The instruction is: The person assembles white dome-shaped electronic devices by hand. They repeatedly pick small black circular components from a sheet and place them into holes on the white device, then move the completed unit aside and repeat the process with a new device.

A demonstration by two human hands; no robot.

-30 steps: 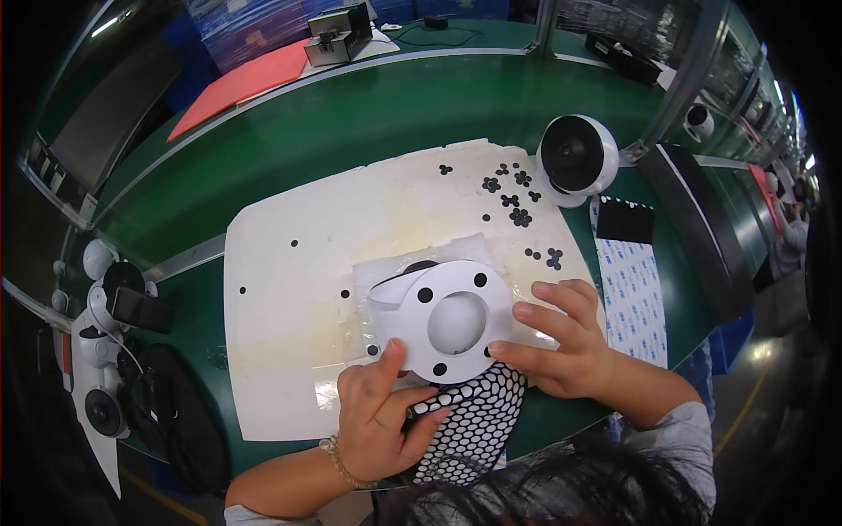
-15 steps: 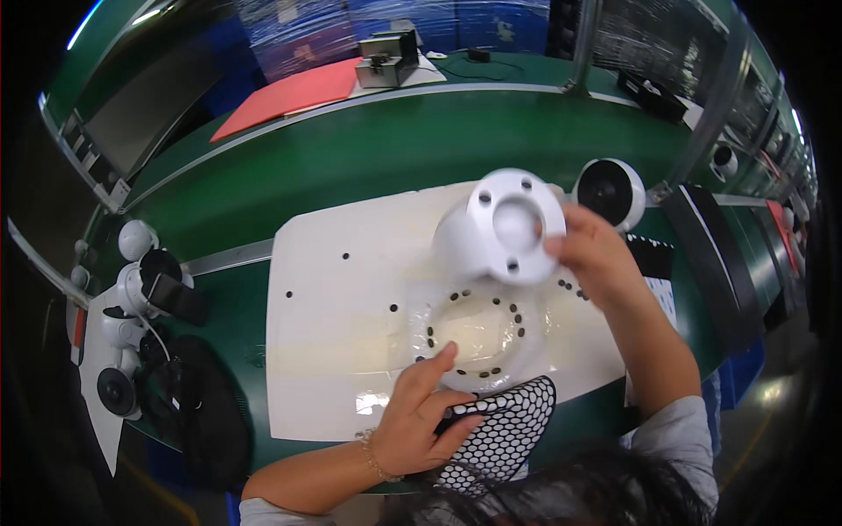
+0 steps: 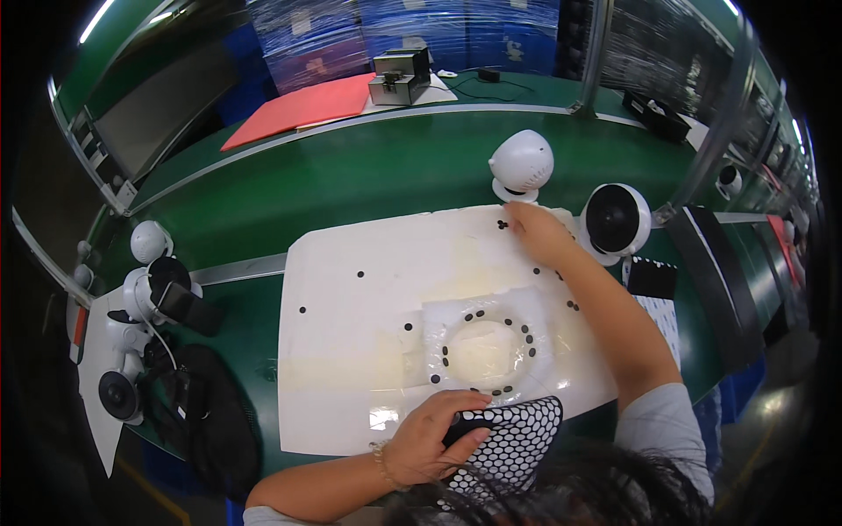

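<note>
A rounded white camera-like device [image 3: 523, 163] stands upright on its round base at the far edge of a pale board [image 3: 342, 351]. My right hand [image 3: 535, 231] is just in front of that base, fingers bent and apart from the device's body; nothing shows in them. Close beside the fingertips lies a small cluster of black round pads [image 3: 503, 224]. My left hand [image 3: 430, 438] grips a black-and-white honeycomb-patterned sheet [image 3: 516, 438] at the board's near edge, and its lower part is hidden by hair. Beyond it, a clear-wrapped ring [image 3: 436, 321] with black pads around it is fixed to the board.
Another white device with a black face [image 3: 616, 219] stands at the right, near a long black box [image 3: 715, 263]. Several similar devices [image 3: 151, 241] and a black bag [image 3: 215, 403] are at the left. A metal box [image 3: 399, 83] and red sheet [image 3: 298, 112] lie behind.
The white device, held tilted with its underside showing, now stands upright farther back. My right hand has moved forward and left and let go. The left hand still grips the sheet.
</note>
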